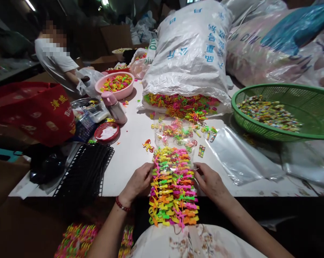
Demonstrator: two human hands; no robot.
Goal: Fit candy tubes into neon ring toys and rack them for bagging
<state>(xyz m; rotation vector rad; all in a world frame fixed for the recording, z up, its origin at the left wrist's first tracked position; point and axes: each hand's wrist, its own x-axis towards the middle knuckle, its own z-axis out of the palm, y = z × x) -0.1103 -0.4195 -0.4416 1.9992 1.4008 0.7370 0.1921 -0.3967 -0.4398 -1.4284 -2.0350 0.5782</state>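
"Well, where are the colourful plastic rows (174, 193)?"
"Overhanging the worktop's (132, 143) front edge, left hand (138, 180) and right hand (210, 180) pinching either side."
"Beyond?"
"A bulging white sack (188, 50), blocking the view behind (a green basket (309, 107) sits right)."

It is dim; a strip light (30, 5) glows beyond the white table (132, 145).

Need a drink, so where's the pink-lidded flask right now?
In the head view, the flask sits left of centre on the table, between the small red basket and pink basin.
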